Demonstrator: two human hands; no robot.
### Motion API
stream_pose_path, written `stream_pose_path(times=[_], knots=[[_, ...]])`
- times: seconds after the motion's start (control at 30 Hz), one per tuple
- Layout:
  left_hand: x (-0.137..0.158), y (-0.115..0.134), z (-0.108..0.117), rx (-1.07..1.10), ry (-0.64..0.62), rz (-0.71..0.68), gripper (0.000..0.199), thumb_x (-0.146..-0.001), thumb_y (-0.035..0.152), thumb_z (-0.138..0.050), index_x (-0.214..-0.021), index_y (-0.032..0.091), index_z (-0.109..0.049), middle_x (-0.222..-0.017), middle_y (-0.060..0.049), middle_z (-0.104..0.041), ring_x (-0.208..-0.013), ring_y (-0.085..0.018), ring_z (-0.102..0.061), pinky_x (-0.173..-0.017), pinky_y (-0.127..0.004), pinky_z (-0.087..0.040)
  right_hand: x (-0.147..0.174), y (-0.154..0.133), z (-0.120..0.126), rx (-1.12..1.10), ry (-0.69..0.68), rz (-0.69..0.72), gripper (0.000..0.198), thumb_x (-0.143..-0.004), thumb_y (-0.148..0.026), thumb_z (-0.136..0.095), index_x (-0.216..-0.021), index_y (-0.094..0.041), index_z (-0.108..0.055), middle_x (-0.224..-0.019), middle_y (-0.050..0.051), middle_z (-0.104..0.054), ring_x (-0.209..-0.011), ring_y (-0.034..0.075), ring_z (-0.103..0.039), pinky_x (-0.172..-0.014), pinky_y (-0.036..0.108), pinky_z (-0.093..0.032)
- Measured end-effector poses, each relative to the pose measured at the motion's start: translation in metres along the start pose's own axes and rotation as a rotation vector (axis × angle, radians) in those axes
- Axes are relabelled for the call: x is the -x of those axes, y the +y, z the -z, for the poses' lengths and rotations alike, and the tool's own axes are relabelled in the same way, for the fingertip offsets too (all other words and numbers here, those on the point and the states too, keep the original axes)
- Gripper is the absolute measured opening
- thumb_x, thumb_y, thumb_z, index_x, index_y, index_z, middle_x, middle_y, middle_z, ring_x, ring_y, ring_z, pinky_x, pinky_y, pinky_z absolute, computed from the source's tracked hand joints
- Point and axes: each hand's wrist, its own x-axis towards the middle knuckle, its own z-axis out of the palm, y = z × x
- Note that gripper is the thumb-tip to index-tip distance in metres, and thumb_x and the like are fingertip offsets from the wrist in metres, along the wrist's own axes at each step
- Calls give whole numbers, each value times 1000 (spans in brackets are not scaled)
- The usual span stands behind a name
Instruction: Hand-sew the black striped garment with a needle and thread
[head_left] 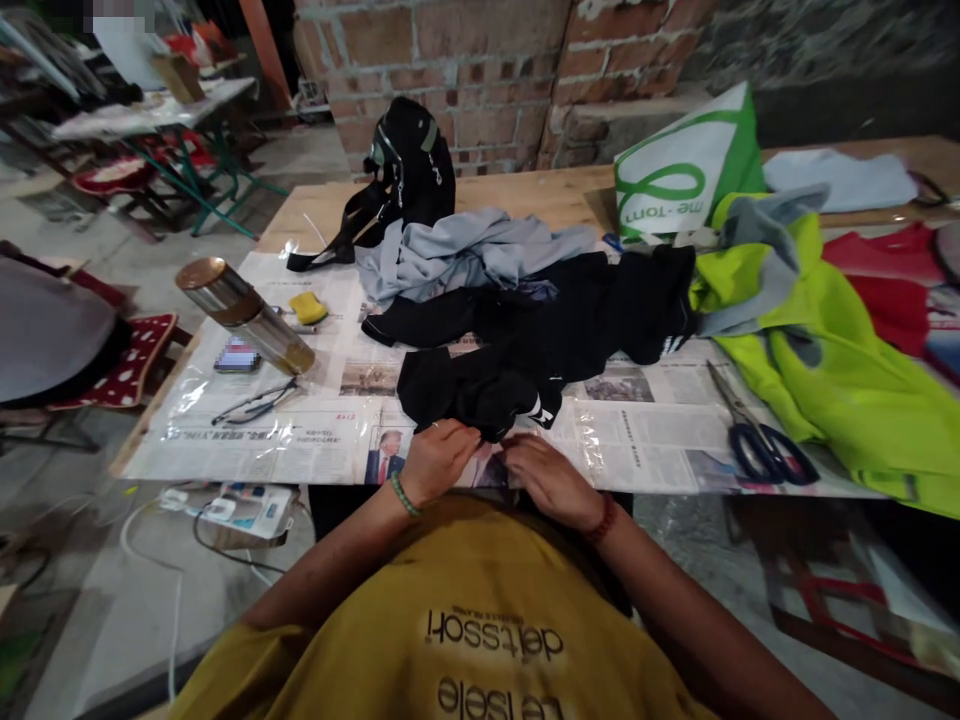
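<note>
At the table's near edge a black garment [480,380] with white markings lies bunched up. My left hand [439,462], with a green bead bracelet at the wrist, pinches the near edge of this cloth. My right hand [553,482], with a reddish bracelet, has its fingers curled at the same edge, a little to the right; its fingertips are partly hidden, and I cannot make out how firmly they grip. Beyond lie more black clothing [585,310] and a light grey garment [480,250].
On the newspaper-covered table [285,440] are scissors [761,440], a metal flask [244,315], glasses [255,400], a phone [238,353] and a yellow sponge [307,307]. A black bag [412,160], a green-white bag [690,175] and a neon-yellow garment [832,340] lie farther out.
</note>
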Motion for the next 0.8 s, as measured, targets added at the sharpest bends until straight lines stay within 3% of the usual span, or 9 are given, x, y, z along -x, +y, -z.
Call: stream_pose_path(times=[0.1,0.2,0.3,0.43,0.57,0.7,0.8], knots=[[3,-1,-6,-52,-51,-62,24,-91,23,-41,-90,17,-65,-77,-6,-61,-79,-14,-58,-72,-26,-49,10,-10,13,-65,203,-95,27,-87,-15,-39,-108,-24,-54,-100,6,-64,-96,19,-59,-82,37,-50],[2,3,-10,-121,-148,-147,21,-89,23,-44,-92,19,-64,-80,-6,-61,-80,-16,-56,-75,-30,-47,-9,-5,18,-12,374,-128,25,-87,-16,-41,-106,-24,-54,-103,6,-63,-103,20,-57,-91,42,-45],[2,8,-5,-176,-255,-177,21,-89,28,-45,-99,22,-62,-87,-6,-62,-81,-17,-57,-76,-32,-46,-35,16,15,87,372,-191,20,-89,-20,-39,-100,-23,-56,-98,6,-65,-98,20,-58,-93,42,-42],[7,6,17,-298,-235,101,37,-88,41,-43,-113,17,-55,-112,-12,-58,-88,-20,-60,-67,-29,-50,-45,44,7,188,288,-268,19,-90,-21,-38,-90,-20,-57,-84,6,-66,-81,20,-59,-78,37,-44],[23,-14,44,-418,-156,373,53,-86,42,-45,-128,10,-42,-135,-23,-39,-91,-26,-62,-64,-33,-52,-40,53,0,208,286,-281,17,-89,-21,-40,-90,-20,-57,-87,6,-66,-84,20,-58,-79,36,-41],[45,-38,67,-538,-111,548,55,-86,44,-45,-128,10,-42,-133,-26,-40,-90,-29,-63,-65,-37,-53,-38,52,0,195,294,-287,16,-88,-20,-41,-88,-20,-57,-86,6,-66,-84,21,-57,-79,35,-40],[53,-49,80,-565,-29,613,48,-85,42,-46,-125,14,-47,-134,-22,-40,-102,-32,-59,-73,-40,-52,-37,53,1,163,333,-277,16,-88,-20,-41,-87,-20,-56,-84,5,-65,-83,19,-58,-79,34,-41]])
